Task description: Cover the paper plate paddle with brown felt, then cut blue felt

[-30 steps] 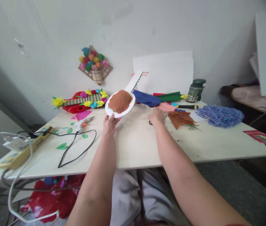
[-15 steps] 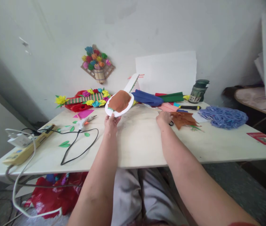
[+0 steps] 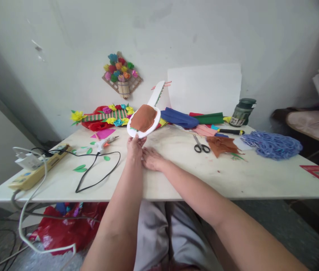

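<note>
My left hand (image 3: 136, 146) grips the lower rim of a white lute-shaped craft (image 3: 156, 94), tilted up above the table with its neck pointing away. A brown crepe paper patch (image 3: 143, 117) covers most of its round body, and pink pegs stick out near the top. My right hand (image 3: 152, 159) rests on the tabletop close beside my left wrist, fingers stretched out and their tips partly hidden. It appears to hold nothing. Black-handled scissors (image 3: 201, 146) lie to the right, near a crumpled brown crepe paper piece (image 3: 221, 145).
On the left lie a glue gun (image 3: 103, 144), its looped black cord, green paper leaves (image 3: 80, 168) and a power strip (image 3: 39, 167). Behind are a flower-covered craft (image 3: 105, 116) and crepe paper rolls (image 3: 180, 117). At right are a jar (image 3: 242, 113) and blue shredded strands (image 3: 275, 145).
My right hand has moved left from beside the brown paper to my left wrist, uncovering the scissors. The lute-shaped craft stays in my left hand, nearly unmoved.
</note>
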`<control>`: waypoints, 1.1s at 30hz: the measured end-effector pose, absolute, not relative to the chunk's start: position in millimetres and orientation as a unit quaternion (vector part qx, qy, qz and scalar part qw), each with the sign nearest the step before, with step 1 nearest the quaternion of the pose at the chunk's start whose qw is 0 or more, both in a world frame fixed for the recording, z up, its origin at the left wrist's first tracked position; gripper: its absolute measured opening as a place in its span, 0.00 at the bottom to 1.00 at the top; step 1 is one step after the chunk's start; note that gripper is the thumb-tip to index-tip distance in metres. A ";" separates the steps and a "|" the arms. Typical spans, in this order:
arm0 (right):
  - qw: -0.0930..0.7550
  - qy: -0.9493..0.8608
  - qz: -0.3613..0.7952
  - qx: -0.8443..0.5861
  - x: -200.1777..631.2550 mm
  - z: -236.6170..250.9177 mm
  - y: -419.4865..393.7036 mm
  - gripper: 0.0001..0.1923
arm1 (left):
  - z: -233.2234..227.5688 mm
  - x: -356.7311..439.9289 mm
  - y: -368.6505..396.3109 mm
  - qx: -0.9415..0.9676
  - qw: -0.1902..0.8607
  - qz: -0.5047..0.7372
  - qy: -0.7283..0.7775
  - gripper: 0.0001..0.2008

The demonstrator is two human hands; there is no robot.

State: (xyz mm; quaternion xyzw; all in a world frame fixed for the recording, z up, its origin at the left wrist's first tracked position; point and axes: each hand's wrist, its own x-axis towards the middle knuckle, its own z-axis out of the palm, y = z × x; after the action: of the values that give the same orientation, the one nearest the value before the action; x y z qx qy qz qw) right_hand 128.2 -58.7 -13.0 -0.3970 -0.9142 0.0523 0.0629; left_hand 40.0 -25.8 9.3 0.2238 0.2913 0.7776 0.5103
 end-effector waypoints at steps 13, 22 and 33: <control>0.084 -0.615 -0.034 -0.784 263.6 -4.2 0.6 0.27 | 7.8 37.7 -22.9 0.225 0.513 0.771 0.304 0.09; 0.066 -0.877 0.026 -0.475 140.6 -8.1 -28.2 0.27 | 9.1 42.1 -25.8 0.216 0.514 0.776 0.293 0.07; 0.050 -0.784 0.042 -0.617 206.3 -13.3 12.0 0.29 | 7.9 32.6 -24.6 0.202 0.510 0.783 0.293 0.06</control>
State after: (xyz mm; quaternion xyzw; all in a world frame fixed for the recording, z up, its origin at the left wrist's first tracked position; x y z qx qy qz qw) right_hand 206.3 12.0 -13.3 -0.6167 -0.7845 0.0422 0.0503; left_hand 32.6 -24.6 7.9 0.2022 0.2933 0.7832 0.5096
